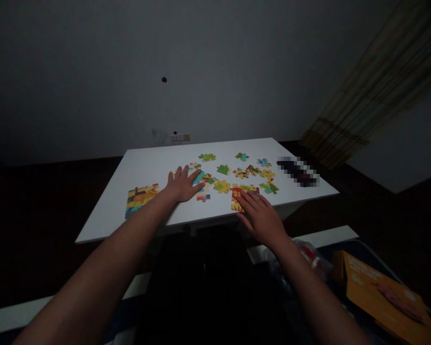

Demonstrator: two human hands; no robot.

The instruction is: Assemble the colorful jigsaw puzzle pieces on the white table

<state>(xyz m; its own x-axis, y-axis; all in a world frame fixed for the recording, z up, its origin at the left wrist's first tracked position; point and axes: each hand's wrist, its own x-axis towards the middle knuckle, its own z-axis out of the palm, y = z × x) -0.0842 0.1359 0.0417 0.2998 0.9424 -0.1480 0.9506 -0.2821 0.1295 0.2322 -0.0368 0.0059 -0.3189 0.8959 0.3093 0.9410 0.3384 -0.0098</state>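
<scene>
Left hand [182, 184] lies flat, fingers spread, grasping nothing, on the white rectangular table [147, 165] near its centre; fingertips touch a cluster of loose multicoloured cardboard puzzle pieces [204, 179]. Right hand [260, 215] lies flat and released at the table's near edge, fingers resting on a joined yellow-and-red puzzle section [239, 194]. An assembled orange-and-blue puzzle block [141, 197] sits toward the near left corner. Further pieces lie scattered toward the far edge.

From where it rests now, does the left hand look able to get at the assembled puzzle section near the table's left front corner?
Probably yes. The left hand lies flat on the table, and only bare tabletop separates it from the assembled section; nothing stands between.
</scene>
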